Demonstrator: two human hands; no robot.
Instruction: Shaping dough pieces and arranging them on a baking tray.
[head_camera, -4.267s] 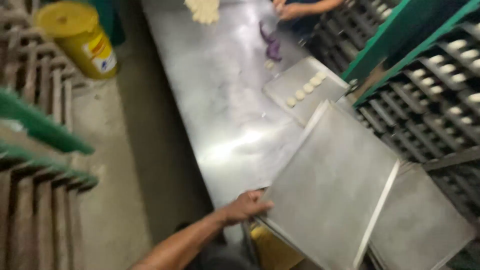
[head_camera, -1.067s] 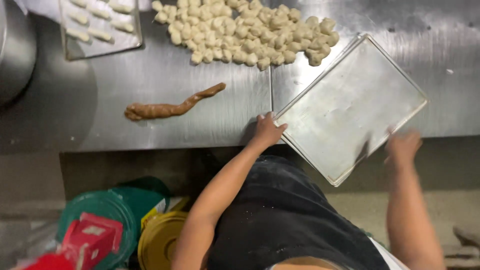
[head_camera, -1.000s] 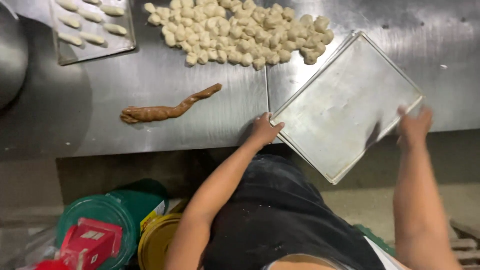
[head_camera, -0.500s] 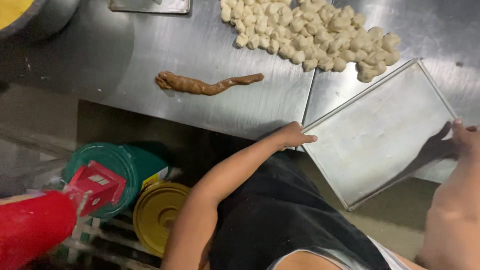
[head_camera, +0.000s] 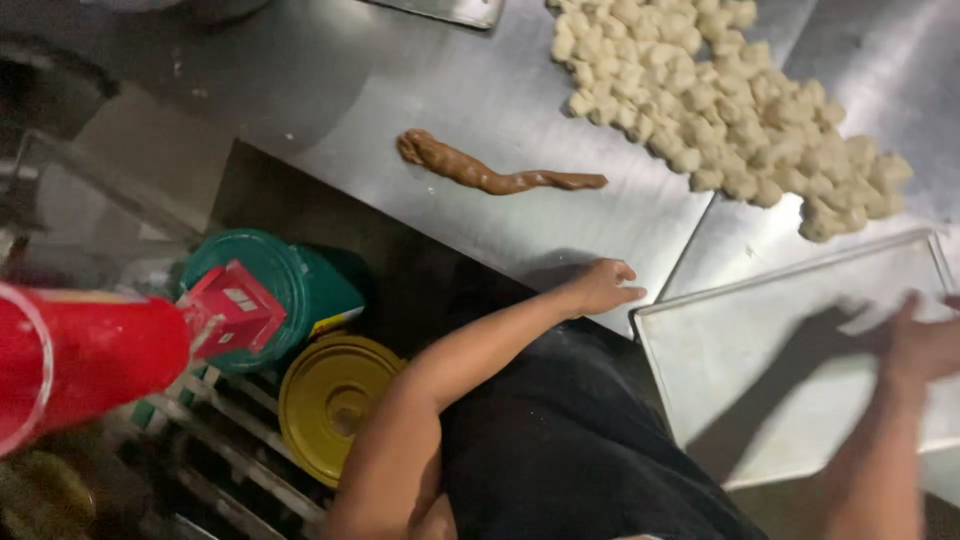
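Left hand: the left hand (head_camera: 600, 287) lies in the middle of the frame, fingers loosely spread and holding nothing, resting at the near edge of the steel table (head_camera: 420, 80) just beside the tray's left corner; whether it touches the tray I cannot tell.
Right hand: the right hand (head_camera: 925, 345) sits at the right edge of the frame, blurred, over the right part of the tray; how far its fingers are spread, and whether they grip the rim, I cannot tell.
Tray: the flat metal baking tray (head_camera: 770, 370) lies tilted at the lower right, bare, part of it hanging past the table's near edge, a hand's shadow across it.
Dough pieces: a heap of pale dough lumps (head_camera: 720, 100) spreads over the upper right of the table, just above the tray.
Brown strip: a twisted brown dough rope (head_camera: 490, 172) lies upper centre, well apart from both hands.
Below the table: a green lidded bucket (head_camera: 270, 290) and a yellow lid (head_camera: 330, 400) stand lower left.
Foreground: a red container (head_camera: 80, 360), blurred, fills the left edge.
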